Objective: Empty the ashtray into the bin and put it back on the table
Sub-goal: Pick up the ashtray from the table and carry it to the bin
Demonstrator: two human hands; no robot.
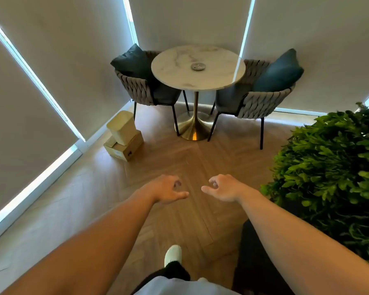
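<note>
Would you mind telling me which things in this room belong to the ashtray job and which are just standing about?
Belong to the job:
ashtray
table
bin, cream, on the floor at the left
left hand and right hand, both empty

Just standing about:
two chairs with cushions
cardboard box
plant

No legible text or labels anywhere.

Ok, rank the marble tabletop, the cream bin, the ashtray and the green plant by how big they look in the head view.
Largest to smallest:
1. green plant, though it sits nearest the camera, which inflates it
2. marble tabletop
3. cream bin
4. ashtray
</note>
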